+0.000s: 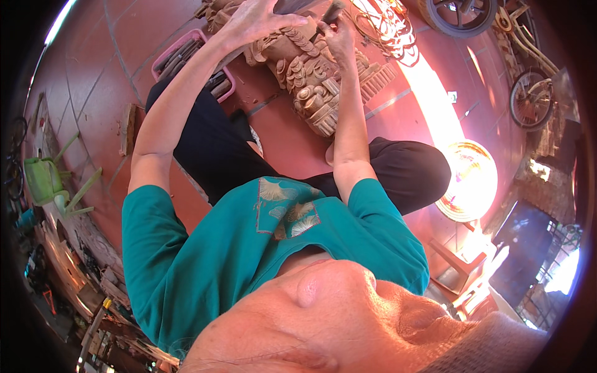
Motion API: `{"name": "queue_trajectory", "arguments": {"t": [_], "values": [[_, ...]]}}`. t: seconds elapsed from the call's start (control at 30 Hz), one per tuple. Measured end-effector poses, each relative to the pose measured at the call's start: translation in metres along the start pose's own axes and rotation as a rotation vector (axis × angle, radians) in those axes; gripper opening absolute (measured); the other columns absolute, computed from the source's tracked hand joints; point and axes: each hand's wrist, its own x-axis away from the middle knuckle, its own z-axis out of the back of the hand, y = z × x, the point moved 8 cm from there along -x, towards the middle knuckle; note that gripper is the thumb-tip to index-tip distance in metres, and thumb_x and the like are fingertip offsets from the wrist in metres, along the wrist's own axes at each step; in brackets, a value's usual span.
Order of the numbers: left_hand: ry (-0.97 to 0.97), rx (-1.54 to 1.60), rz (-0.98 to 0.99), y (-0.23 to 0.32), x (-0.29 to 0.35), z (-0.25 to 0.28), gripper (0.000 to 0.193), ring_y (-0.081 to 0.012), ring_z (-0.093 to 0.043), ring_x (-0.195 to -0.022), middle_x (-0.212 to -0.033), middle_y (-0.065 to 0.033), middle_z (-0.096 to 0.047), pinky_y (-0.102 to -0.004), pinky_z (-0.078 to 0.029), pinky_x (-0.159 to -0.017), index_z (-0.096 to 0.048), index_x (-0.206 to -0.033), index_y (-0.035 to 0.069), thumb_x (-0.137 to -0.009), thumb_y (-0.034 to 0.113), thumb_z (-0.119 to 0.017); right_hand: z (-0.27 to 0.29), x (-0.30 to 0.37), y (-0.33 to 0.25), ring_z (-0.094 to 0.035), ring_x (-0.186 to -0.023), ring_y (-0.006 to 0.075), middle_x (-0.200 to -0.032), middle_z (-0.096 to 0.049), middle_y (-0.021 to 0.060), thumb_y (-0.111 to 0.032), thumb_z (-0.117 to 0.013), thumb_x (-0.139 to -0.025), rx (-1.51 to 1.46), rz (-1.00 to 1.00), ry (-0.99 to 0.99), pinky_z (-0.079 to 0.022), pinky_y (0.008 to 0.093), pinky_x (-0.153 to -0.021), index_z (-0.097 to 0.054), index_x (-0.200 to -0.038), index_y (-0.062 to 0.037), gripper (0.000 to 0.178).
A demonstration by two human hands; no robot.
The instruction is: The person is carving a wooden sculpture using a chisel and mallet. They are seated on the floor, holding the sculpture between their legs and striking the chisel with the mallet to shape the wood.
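Head camera, looking down: a person in a teal short-sleeved shirt (pixel 217 248) with a patterned chest patch and dark trousers (pixel 410 171) sits on a floor of red square tiles (pixel 277 127), legs bent out to both sides. In front of the legs, at top centre, lies a light-brown wooden piece carved in deep relief with curls, rounded shapes and ridges (pixel 314 99).

The right hand (pixel 341 42) is over the carving, its fingers curled around a short grey-brown rod-shaped tool (pixel 334 11) that pokes out above them. The left hand (pixel 256 22) is over the carving's other side, thumb stretched away from the palm; the other fingers run into the upper edge, so I cannot tell whether they hold anything.

Near the left forearm is a pink plastic basket (pixel 231 78) filled with long, thin dark tools (pixel 180 57). A tangle of pale and orange cord (pixel 385 25) lies beyond the right hand, close to a thick black wheel (pixel 460 13). A light green plastic chair (pixel 43 180) is at far left; a round, sunlit object (pixel 469 180) is beside the right knee.
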Motion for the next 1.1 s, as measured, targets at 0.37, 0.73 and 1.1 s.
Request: {"name": "queue_trajectory", "arguments": {"t": [0.37, 0.73, 1.1], "values": [[-0.125, -0.045, 0.008, -0.006, 0.001, -0.022, 0.074, -0.0333, -0.067, -0.078, -0.081, -0.0200, -0.067, -0.0452, -0.049, -0.072, -0.057, -0.133, 0.000, -0.086, 0.054, -0.075, 0.004, 0.015, -0.039, -0.071, -0.082, 0.0327, -0.090, -0.074, 0.0143, -0.018, -0.080, -0.086, 0.110, 0.063, 0.008, -0.053, 0.0407, -0.075, -0.063, -0.104, -0.0035, 0.028], [-0.151, -0.218, -0.107, -0.026, 0.001, -0.034, 0.076, -0.0364, -0.067, -0.081, -0.083, -0.0224, -0.067, -0.0462, -0.049, -0.073, -0.058, -0.128, -0.005, -0.085, 0.056, -0.074, 0.010, 0.014, 0.004, -0.072, -0.080, 0.0219, -0.095, -0.076, 0.0120, -0.012, -0.077, -0.089, -0.037, -0.031, 0.023, -0.055, 0.0350, -0.073, -0.066, -0.108, -0.0015, 0.024], [-0.089, -0.174, 0.024, -0.021, 0.002, -0.004, 0.074, -0.0411, -0.070, -0.093, -0.097, -0.0277, -0.070, -0.0481, -0.053, -0.082, -0.057, -0.126, -0.005, -0.083, 0.053, -0.077, 0.014, 0.019, 0.018, -0.067, -0.074, 0.0136, -0.087, -0.074, 0.0089, -0.006, -0.075, -0.091, -0.287, -0.130, 0.124, -0.053, 0.0299, -0.069, -0.067, -0.104, 0.0020, 0.017]]}}
